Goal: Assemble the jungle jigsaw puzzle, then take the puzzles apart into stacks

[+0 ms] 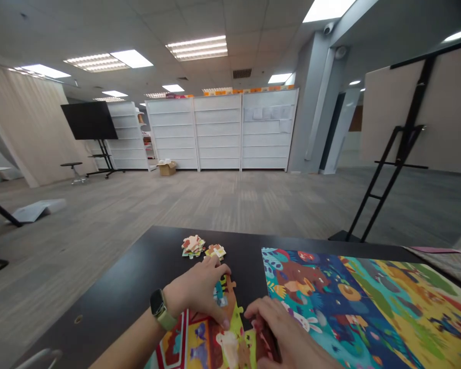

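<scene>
A partly joined jigsaw puzzle in bright red, yellow and green lies at the near edge of the black table. My left hand, with a smartwatch on its wrist, spans an orange and green jigsaw piece at the puzzle's far side. My right hand curls over a dark red jigsaw piece at the puzzle's right edge, partly hiding it. Two small heaps of loose jigsaw pieces lie beyond my left hand. To my right lies a large colourful animal picture sheet.
A patterned mat lies at the table's far right corner. A black easel holding a large board stands past the table. White shelving, a cardboard box, a screen on a stand and a stool stand across the carpeted floor.
</scene>
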### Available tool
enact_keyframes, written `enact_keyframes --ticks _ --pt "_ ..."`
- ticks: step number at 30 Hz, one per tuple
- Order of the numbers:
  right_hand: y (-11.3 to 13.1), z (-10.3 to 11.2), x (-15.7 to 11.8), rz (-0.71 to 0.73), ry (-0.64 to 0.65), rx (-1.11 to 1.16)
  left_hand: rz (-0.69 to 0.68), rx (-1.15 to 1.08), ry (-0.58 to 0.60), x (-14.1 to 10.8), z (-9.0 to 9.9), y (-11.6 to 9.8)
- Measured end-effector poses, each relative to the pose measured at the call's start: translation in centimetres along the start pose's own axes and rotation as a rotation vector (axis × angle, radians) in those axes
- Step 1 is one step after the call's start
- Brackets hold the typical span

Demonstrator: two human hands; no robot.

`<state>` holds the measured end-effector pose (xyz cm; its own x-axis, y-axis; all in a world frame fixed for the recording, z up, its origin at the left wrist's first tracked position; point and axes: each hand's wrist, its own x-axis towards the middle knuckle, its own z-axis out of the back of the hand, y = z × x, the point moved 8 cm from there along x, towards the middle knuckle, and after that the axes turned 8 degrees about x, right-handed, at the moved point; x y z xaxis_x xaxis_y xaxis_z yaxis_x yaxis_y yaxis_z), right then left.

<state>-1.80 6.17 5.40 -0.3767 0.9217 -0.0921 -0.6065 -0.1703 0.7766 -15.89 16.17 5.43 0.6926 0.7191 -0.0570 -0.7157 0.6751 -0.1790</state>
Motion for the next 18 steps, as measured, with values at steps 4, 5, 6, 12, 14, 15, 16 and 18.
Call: enact_keyframes --ticks 4,5,6,12,14,15,16,18 --pt "-0.4 -0.9 0.1 0.074 -0.023 0.161 0.023 0.022 -0.024 0.0 0.1 0.0" --pt "-0.8 -0.9 0.1 0.065 -0.02 0.234 0.037 0.027 -0.032 0.0 0.2 0.0" --pt "-1.1 -0.7 0.2 0.045 -0.019 0.321 0.058 0.033 -0.039 0.0 0.2 -0.1" --pt "-2.6 3.0 1.2 -0.021 -0.058 0.816 0.274 0.109 -0.076 0.0 0.1 -0.5" --pt "-3.1 3.4 1.5 -0.038 -0.048 0.811 0.326 0.118 -0.064 -0.1 0.0 -0.4" --pt "-3.4 3.5 1.5 -0.045 -0.063 0.729 0.339 0.122 -0.057 -0.1 0.1 -0.4" --pt "-3.7 3.6 1.5 -0.045 -0.094 0.593 0.342 0.129 -0.056 -0.2 0.2 -0.4" --pt "-4.0 3.6 1.3 -0.021 -0.167 0.241 0.316 0.148 -0.085 -0.2 0.6 -0.4"
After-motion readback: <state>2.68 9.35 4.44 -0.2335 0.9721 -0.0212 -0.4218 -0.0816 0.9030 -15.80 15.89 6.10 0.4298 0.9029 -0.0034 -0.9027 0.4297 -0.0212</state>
